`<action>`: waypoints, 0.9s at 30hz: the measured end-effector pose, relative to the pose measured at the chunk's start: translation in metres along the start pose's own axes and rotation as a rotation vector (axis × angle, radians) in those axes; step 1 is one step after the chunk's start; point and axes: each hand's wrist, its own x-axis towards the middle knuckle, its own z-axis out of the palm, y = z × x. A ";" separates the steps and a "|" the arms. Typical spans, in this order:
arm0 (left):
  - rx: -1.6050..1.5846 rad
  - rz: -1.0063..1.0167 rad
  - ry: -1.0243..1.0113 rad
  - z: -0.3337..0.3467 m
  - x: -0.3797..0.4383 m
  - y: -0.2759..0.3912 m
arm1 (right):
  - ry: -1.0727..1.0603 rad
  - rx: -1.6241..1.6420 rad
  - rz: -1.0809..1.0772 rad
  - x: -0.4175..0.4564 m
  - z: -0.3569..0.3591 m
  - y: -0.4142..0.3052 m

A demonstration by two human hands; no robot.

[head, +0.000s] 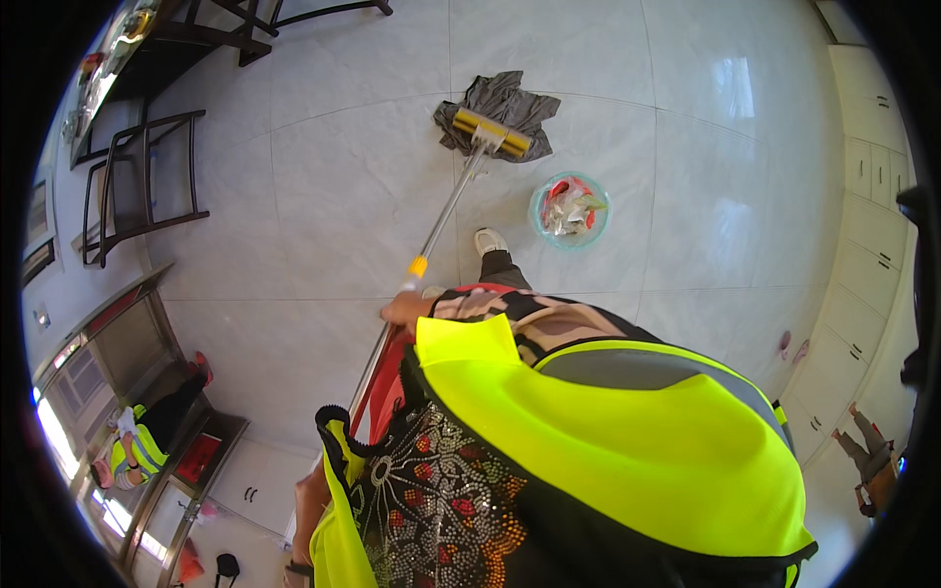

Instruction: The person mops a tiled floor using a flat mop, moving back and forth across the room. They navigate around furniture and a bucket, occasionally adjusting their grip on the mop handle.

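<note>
My right hand [406,310] is closed around the metal pole of a sponge mop [464,180], just below its yellow collar. Lower down, by my vest's edge, my left hand [312,489] is partly hidden; it is near the pole, but its fingers cannot be made out. The mop's yellow roller head [491,135] rests on a crumpled grey cloth [507,99] on the tiled floor. Beside the cloth stands a round teal wastebasket [535,224] with plastic wrappers and red scraps inside.
Dark-framed chairs [151,220] and a table stand at the left. A person [140,448] in a yellow vest is by the counter at lower left, another person [875,463] at lower right. White cabinets [867,264] line the right wall, with slippers [801,351] near them.
</note>
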 end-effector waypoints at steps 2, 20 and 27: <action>0.058 0.075 0.027 0.005 0.020 0.008 | 0.135 0.146 0.121 0.020 -0.018 -0.004; -0.030 -0.019 0.078 -0.061 0.019 0.082 | -0.467 -0.279 -0.392 0.138 -0.034 0.031; 0.199 0.180 0.131 -0.106 0.026 0.053 | -0.077 0.234 -0.148 0.057 -0.004 -0.050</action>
